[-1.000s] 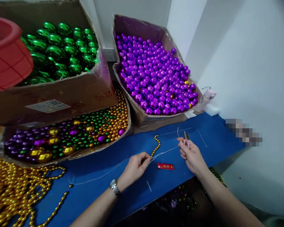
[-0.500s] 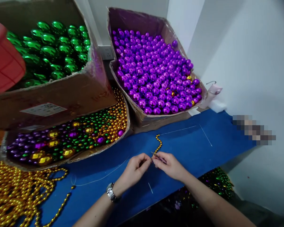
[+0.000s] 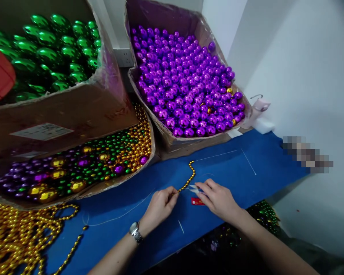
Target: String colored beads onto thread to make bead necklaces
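Observation:
My left hand [image 3: 161, 204], wearing a metal watch [image 3: 135, 232], pinches the near end of a short gold bead string [image 3: 190, 176] above the blue cloth [image 3: 223, 168]. The string curves away from my fingers, and a thin thread [image 3: 215, 156] runs from its far end. My right hand [image 3: 219, 198] grips small thread snips [image 3: 195, 188], their parted blades pointing left toward the pinched end. Partly under this hand lies a small red flat piece [image 3: 197, 201] with a white mark. Another thread [image 3: 120, 217] leads left from my left hand toward a gold bead [image 3: 85, 228].
Cardboard boxes hold purple balls [image 3: 183, 89], green oval beads [image 3: 47, 53] and mixed smaller beads [image 3: 103, 157]. Gold bead strands [image 3: 14, 236] pile up at lower left. A red plastic basket [image 3: 0, 74] shows at the left edge. A white wall [image 3: 309, 91] stands on the right.
My right hand has moved right, away from my left hand, with the snips now showing open blades. The red piece has come into sight. My left hand has shifted slightly left.

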